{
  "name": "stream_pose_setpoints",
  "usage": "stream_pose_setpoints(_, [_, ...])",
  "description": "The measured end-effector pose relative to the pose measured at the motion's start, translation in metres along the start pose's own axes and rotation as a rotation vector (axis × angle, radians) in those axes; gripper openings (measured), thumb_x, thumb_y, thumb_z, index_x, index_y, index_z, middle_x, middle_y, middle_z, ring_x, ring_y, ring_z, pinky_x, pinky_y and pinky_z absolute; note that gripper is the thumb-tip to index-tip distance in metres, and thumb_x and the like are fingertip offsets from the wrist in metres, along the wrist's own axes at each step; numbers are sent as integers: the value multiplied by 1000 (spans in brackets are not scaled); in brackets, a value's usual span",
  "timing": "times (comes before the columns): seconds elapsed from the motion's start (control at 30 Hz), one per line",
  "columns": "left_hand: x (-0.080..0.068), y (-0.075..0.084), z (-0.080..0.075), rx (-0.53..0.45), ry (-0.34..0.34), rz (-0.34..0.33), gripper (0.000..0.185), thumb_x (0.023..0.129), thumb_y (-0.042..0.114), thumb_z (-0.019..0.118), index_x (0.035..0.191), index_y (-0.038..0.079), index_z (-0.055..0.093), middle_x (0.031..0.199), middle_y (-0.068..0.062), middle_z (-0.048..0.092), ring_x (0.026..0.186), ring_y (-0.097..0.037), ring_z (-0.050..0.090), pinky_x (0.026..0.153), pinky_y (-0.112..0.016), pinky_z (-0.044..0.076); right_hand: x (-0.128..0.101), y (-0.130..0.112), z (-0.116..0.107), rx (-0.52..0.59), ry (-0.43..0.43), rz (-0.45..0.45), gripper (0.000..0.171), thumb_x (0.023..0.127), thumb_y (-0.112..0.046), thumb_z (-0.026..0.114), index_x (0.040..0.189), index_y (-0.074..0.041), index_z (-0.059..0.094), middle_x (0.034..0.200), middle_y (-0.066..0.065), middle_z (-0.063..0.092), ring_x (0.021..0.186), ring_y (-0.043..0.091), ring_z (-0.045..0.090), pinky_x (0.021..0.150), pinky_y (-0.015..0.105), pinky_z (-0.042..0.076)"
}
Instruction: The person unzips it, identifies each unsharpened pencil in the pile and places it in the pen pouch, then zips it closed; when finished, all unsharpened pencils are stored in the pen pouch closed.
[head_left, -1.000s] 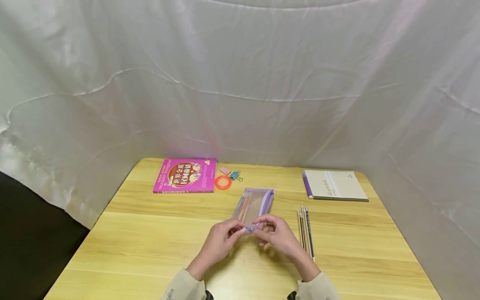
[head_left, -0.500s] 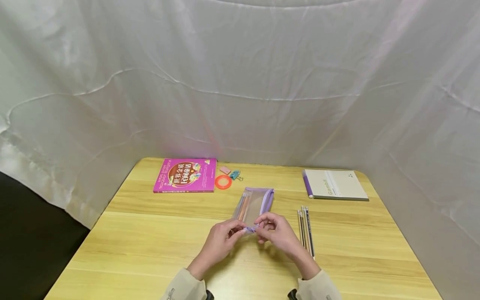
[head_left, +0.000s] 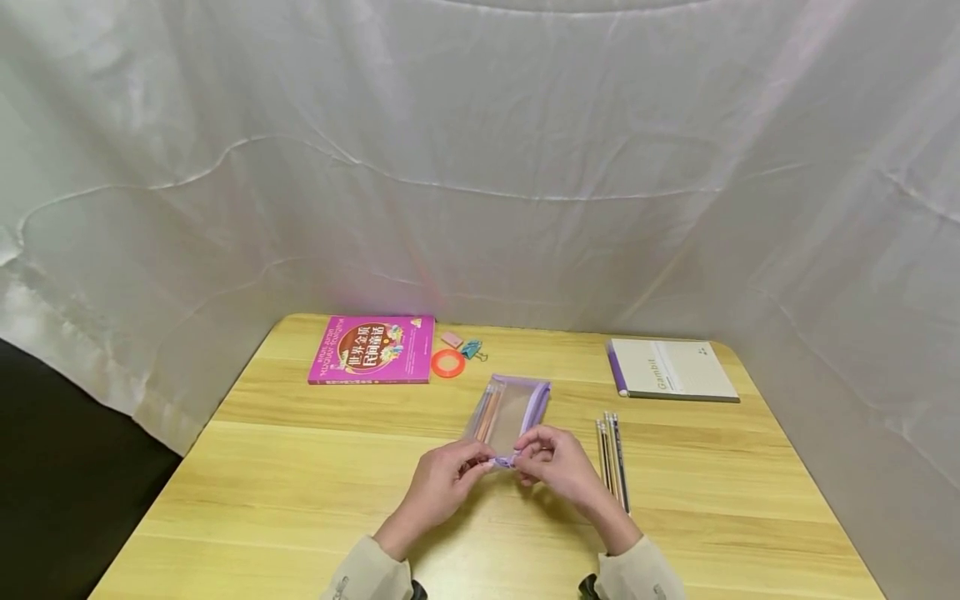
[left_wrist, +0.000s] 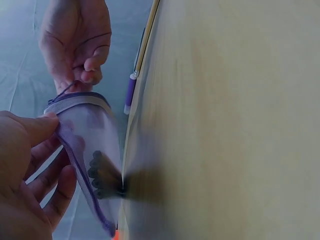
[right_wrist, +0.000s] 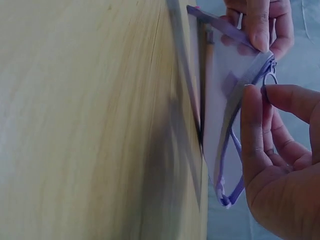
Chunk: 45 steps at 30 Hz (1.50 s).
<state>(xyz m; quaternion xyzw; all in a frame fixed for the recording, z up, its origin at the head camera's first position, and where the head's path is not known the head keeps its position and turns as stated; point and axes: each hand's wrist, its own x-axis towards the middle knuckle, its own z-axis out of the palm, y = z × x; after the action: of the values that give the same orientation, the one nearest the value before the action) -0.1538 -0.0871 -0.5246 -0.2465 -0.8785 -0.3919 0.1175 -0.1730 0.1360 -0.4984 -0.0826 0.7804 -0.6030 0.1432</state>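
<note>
A see-through pencil case with purple edging lies in front of me, with several pencils inside along its left side. My left hand pinches its near corner between thumb and fingers. Close beside it, my right hand pinches the ring-shaped zipper pull between thumb and index finger. In the right wrist view, the purple zipper gapes along part of its length beyond the pull. The left wrist view shows the dark pencil ends through the clear side.
Several loose pencils lie right of the case. Behind it are an orange tape roll, a pink eraser and a teal binder clip. A pink book is back left, a notebook with a purple-ended pen back right.
My right fingertips have shifted slightly right, away from the left hand, with the zipper pull. The left hand keeps its pinch on the corner, and the case stays nearly still.
</note>
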Motion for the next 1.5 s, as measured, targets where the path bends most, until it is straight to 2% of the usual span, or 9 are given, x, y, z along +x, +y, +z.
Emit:
stream_pose_setpoints(0.1, [0,1,-1,37,14,29,5,97,21,72,100,23,75,83,14,65,68,4,48,61,-16,43,1,2,-2,-25,10,20,20,89,2,74,106,6,65,88,13,71,75,28,72,69,37,63])
stream_pose_setpoints(0.33, [0,2,-5,53,4,24,4,97,22,72,100,24,75,84,15,66,68,4,49,62,-17,44,4,5,-7,-58,13,54,15,88,4,74,100,6,66,86,13,70,72,24,71,69,39,63])
stream_pose_setpoints(0.53, [-3,-2,-7,29,12,5,6,97,22,73,102,24,75,89,15,68,70,3,51,64,-18,46,7,11,-10,-88,87,62,10,86,4,76,92,3,69,80,11,70,69,22,71,66,36,63])
stream_pose_setpoints(0.87, [-7,-5,-15,-13,2,-14,8,98,21,71,105,24,73,92,13,69,73,2,52,66,-19,48,12,15,-20,-130,150,65,10,84,7,77,88,1,70,78,10,68,66,20,69,64,34,62])
stream_pose_setpoints(0.97, [-8,-6,-18,-36,-19,-29,8,99,22,69,106,23,73,92,12,68,73,1,53,66,-20,49,13,15,-24,-186,171,57,10,83,5,78,88,0,70,77,8,69,65,20,69,61,32,60])
stream_pose_setpoints(1.1, [-10,-9,-25,-96,-50,-52,10,102,23,65,109,23,72,95,11,70,78,-1,58,69,-21,53,20,16,-36,-290,265,40,9,83,3,77,84,-3,71,74,6,70,62,17,67,55,26,53])
stream_pose_setpoints(1.27, [-15,-19,-38,-168,-60,-106,12,104,24,62,112,25,71,101,8,72,87,-6,64,73,-23,57,27,23,-65,-387,423,55,6,84,1,75,83,-3,71,74,7,69,58,12,64,51,22,50])
stream_pose_setpoints(1.4, [-16,-27,-46,-184,-64,-144,11,104,22,61,112,23,69,99,7,71,81,-6,62,72,-24,56,28,28,-83,-400,455,66,5,85,-3,75,85,-2,71,75,7,69,59,13,65,50,24,50])
stream_pose_setpoints(1.5, [-14,-29,-49,-178,-64,-148,10,105,21,60,111,20,68,97,6,70,77,-7,61,71,-24,56,29,29,-86,-397,449,65,4,86,-3,73,89,-2,71,77,7,69,60,14,65,51,24,50])
